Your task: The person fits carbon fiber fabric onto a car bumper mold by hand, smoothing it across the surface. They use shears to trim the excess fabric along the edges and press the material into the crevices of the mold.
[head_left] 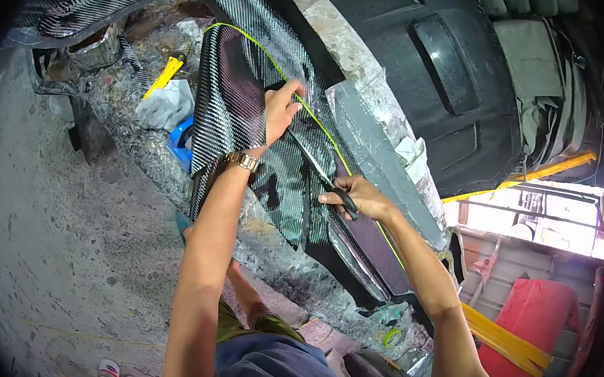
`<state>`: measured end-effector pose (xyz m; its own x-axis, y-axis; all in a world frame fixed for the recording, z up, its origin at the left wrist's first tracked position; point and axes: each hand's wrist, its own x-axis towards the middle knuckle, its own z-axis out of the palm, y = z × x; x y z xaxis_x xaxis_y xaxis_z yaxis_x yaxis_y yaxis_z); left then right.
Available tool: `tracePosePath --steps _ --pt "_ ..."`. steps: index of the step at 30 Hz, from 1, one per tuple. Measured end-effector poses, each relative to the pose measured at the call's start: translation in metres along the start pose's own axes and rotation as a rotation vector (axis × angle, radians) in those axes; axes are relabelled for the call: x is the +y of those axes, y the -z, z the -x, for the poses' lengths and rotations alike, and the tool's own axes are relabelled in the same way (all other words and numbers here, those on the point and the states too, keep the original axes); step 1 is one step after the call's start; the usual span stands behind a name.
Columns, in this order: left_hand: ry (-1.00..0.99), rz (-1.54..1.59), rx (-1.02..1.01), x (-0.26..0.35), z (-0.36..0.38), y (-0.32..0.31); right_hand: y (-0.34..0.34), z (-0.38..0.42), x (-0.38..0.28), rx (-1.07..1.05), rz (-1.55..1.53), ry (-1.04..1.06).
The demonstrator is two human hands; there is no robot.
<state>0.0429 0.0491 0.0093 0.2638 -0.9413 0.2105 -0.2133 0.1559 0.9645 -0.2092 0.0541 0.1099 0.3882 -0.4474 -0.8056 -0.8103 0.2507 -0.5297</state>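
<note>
My right hand [364,197] is closed round the black handles of a pair of scissors [316,165]. Their long metal blades point up and left, toward my left hand, and lie along the dark woven cloth. Pinched in my left hand [279,112] is the edge of a carbon fibre cloth [229,112], dark and glossy with a purplish sheen. Past both hands runs a thin yellow-green line [328,139], slanting down to the right along the cloth. Beneath the hands, more dark woven material covers a long moulded part. My left fingertips are partly hidden.
Left of the cloth, a yellow utility knife [165,76], a white rag [164,105] and a blue tape dispenser [181,144] lie on the stained worktable [151,167]. A grey strip [384,164] lies beyond the cloth. Large black panels [437,63] stand behind; a red part [531,334] is right.
</note>
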Motion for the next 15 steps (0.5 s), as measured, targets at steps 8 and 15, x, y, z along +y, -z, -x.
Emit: tracePosePath --steps 8,15 --pt "-0.009 -0.014 0.011 -0.001 0.000 -0.001 0.001 0.003 0.005 0.020 0.026 0.027" --pt "0.065 -0.023 -0.006 -0.001 0.000 -0.006 -0.006 0.086 0.004 -0.059 0.433 -0.077"
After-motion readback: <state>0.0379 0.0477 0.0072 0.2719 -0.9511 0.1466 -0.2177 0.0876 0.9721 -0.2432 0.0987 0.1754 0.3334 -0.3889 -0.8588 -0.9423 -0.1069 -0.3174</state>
